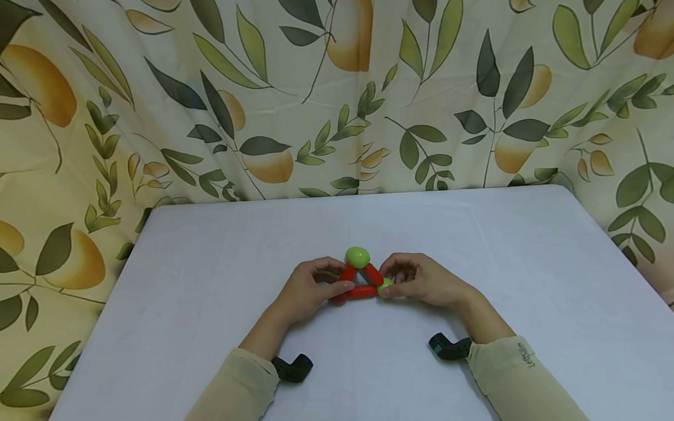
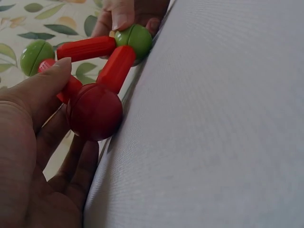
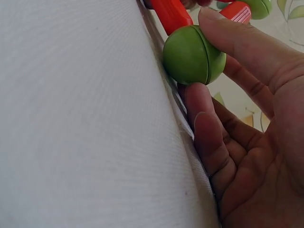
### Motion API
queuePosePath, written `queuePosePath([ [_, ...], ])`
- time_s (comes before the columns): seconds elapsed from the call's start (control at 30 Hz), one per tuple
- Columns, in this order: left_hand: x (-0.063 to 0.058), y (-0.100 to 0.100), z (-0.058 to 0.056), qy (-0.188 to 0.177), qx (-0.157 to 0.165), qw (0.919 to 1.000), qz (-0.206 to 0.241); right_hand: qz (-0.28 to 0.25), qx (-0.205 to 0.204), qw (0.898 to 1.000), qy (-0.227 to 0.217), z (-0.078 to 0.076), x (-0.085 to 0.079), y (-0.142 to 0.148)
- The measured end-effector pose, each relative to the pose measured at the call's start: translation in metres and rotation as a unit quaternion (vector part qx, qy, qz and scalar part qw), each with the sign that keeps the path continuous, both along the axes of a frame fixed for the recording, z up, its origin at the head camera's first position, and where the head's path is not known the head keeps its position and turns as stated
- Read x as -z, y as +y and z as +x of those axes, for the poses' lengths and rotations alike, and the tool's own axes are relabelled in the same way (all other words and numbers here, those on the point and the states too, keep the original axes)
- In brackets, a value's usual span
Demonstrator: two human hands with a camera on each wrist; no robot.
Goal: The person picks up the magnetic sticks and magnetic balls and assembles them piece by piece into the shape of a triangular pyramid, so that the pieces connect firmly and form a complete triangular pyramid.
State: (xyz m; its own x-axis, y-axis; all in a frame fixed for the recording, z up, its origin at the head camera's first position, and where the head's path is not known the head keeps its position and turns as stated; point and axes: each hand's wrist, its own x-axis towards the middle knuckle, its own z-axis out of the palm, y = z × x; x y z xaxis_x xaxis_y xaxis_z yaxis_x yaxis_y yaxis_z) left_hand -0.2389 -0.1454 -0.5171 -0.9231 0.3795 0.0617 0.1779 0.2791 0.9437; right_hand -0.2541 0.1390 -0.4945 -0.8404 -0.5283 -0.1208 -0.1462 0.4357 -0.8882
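A toy triangle of red rods and balls stands over the white table, held between both hands. Its far corner is a bright green ball (image 1: 357, 257), its right corner another green ball (image 3: 194, 54), and its left corner a dark red ball (image 2: 95, 114). My left hand (image 1: 307, 289) grips the left corner, thumb on the left rod beside the red ball and fingers behind. With thumb and fingers my right hand (image 1: 425, 279) pinches the right green ball. The front red rod (image 1: 362, 292) spans between the hands; the right rod (image 1: 373, 274) runs up to the far ball.
A white-covered table (image 1: 229, 243) extends around the hands on all sides. Behind it hangs a curtain (image 1: 320, 121) printed with leaves and orange fruit. Black wrist devices (image 1: 293, 369) sit at both sleeve cuffs.
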Motion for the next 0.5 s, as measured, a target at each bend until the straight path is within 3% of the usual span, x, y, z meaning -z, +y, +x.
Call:
queuePosePath([
  [0.5,-0.001,0.0008,0.0018,-0.011,-0.008,0.9999,-0.009,-0.01,-0.002,1.0,-0.003,-0.0006,0.0005,0.0004],
])
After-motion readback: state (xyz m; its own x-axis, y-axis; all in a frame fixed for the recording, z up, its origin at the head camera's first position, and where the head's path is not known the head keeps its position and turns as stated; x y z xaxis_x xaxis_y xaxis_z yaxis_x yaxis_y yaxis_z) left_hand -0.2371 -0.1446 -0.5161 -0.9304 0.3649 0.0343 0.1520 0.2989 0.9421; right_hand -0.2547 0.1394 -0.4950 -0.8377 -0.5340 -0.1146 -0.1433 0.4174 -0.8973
